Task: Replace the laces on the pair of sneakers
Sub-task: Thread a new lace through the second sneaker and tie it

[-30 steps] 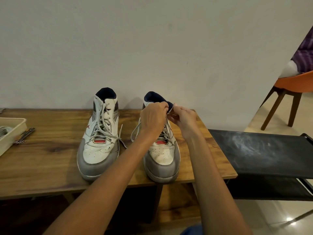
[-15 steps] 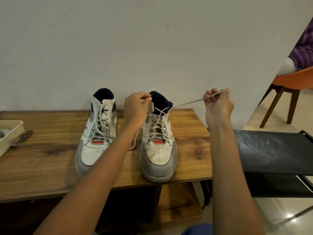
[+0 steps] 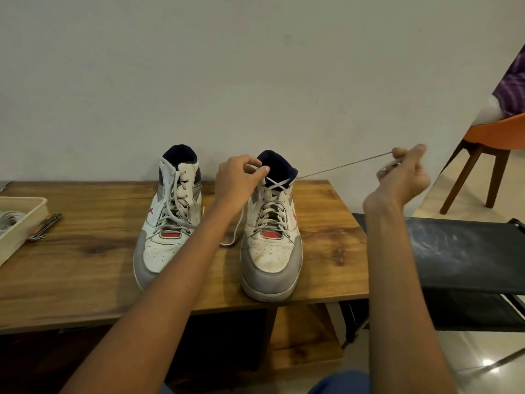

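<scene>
Two white and grey high-top sneakers stand side by side on the wooden table (image 3: 85, 280), toes toward me. The left sneaker (image 3: 170, 217) is laced, its lace hanging loose. My left hand (image 3: 238, 180) pinches the lace at the top of the right sneaker (image 3: 271, 245), by its dark collar. My right hand (image 3: 403, 177), off past the table's right edge, grips one end of that grey lace (image 3: 341, 166), which runs taut from the top eyelet. The other end of the lace lies on the table between the shoes.
A beige tray (image 3: 25, 220) holding pale laces sits at the table's left edge, with a metal tool (image 3: 45, 226) beside it. A black folding stand (image 3: 468, 257) is to the right of the table. An orange chair (image 3: 488, 143) stands at the far right. A wall backs the table.
My right hand has pulled the lace end out from the right sneaker's top to the far right, drawing it taut. My left hand has shifted to the left side of the collar.
</scene>
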{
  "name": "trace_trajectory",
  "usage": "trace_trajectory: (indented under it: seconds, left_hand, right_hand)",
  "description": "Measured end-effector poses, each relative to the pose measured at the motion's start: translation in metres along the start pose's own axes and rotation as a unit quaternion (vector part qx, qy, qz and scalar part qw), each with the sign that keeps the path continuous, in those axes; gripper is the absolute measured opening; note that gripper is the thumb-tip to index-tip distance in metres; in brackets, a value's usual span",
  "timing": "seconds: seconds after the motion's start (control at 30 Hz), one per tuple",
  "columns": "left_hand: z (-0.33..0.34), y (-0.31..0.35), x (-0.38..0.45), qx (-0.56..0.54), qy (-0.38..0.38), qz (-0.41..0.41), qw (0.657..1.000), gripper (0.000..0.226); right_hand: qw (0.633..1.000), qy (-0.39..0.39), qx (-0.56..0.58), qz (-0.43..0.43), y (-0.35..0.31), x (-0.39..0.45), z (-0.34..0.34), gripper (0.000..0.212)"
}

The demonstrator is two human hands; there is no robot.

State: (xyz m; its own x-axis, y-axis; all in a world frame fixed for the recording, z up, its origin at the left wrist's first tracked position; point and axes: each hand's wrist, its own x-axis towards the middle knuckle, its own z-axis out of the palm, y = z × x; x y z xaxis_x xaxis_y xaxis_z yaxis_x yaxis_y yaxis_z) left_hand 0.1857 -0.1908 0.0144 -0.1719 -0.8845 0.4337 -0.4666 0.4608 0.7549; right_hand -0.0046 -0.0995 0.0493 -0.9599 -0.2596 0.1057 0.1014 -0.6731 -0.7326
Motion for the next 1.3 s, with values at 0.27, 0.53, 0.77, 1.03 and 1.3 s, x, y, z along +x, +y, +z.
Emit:
trace_trajectory:
  seconds: [0.27,0.53,0.77,1.03,1.3]
  left_hand:
    - [0.0,-0.008,0.003,0.01,-0.038,-0.016,0.999,0.024]
    - [0.003,-0.013,0.004,-0.038,-0.083,-0.048,0.995,0.014]
    - [-0.007,-0.016,0.007,0.027,-0.03,-0.041,0.998,0.014]
    - [-0.01,-0.017,0.003,0.051,-0.043,-0.014,0.998,0.012]
    - [-0.015,-0.02,0.0,0.084,0.042,-0.031,0.995,0.014]
  right_hand:
    - [0.688,-0.299,-0.657,-0.083,0.044,-0.018,-0.007,0.059]
    - [0.684,-0.417,-0.581,-0.146,0.052,-0.037,0.005,0.027]
    - [0.725,-0.359,-0.569,-0.146,0.056,-0.028,-0.002,0.025]
    - [0.726,-0.427,-0.529,-0.103,0.047,-0.016,-0.006,0.025]
    - [0.779,-0.273,-0.54,-0.164,0.059,-0.016,-0.01,0.021]
